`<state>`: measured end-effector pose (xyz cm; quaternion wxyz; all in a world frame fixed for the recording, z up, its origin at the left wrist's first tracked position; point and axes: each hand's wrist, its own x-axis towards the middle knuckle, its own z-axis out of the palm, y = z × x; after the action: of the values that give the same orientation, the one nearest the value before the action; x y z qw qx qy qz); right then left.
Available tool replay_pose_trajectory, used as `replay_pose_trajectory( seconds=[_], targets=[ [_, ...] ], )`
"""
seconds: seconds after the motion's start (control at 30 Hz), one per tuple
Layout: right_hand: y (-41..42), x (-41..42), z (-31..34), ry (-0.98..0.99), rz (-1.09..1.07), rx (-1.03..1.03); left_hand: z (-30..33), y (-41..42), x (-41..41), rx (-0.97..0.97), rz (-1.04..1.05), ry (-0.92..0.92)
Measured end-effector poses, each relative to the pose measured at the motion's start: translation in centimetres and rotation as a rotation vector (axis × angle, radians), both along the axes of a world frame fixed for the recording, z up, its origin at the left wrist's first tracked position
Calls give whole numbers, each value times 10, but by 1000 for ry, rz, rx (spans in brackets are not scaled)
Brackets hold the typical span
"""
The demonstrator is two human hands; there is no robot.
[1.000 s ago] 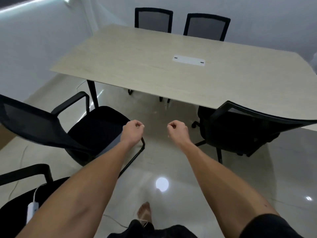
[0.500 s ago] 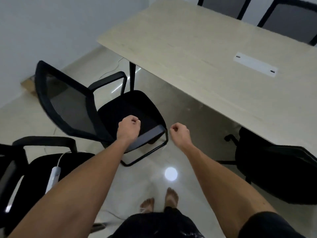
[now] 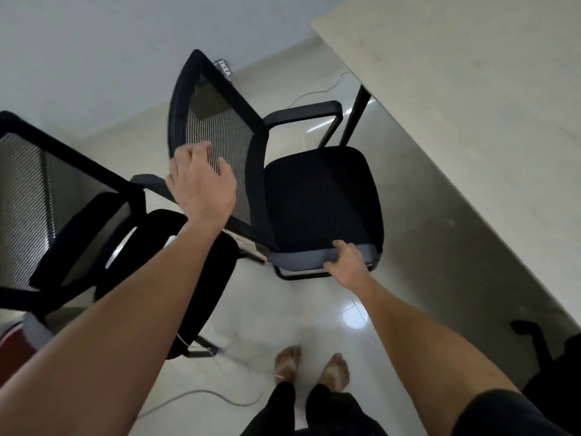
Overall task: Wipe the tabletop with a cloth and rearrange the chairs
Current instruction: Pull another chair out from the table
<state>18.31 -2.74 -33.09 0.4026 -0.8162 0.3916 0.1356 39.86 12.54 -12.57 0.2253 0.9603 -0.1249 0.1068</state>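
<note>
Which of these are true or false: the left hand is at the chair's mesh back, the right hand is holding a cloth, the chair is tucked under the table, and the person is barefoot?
1. The left hand is at the mesh backrest of the chair. True.
2. The right hand holds a cloth. False: it is at the seat's near edge, and no cloth shows.
3. The chair is tucked under the table. False: it stands out beside the table.
4. The person is barefoot. True: bare feet show on the floor.

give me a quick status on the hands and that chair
Left hand open at the mesh backrest. Right hand on the seat's front edge. Second chair close on the left.
</note>
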Motion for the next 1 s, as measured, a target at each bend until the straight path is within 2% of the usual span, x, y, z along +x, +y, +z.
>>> replay_pose_trajectory(
  seconds=[0.17, 0.27, 0.4, 0.8, 1.0],
  targets=[
    [-1, 11, -39, 202, 348, -265, 3, 15, 39, -9, 181, 124],
    [-6, 17, -58, 202, 437, -381, -5, 18, 53, -43, 243, 239],
    [-14, 17, -56, 220, 534, -455, -9, 13, 53, -71, 299, 245],
    [-73, -21, -41, 287, 479, -444, -9, -43, 1, -247, 310, 289],
    [-131, -61, -35, 453, 378, -434, -17, -103, -63, -382, 315, 358]
  ],
)
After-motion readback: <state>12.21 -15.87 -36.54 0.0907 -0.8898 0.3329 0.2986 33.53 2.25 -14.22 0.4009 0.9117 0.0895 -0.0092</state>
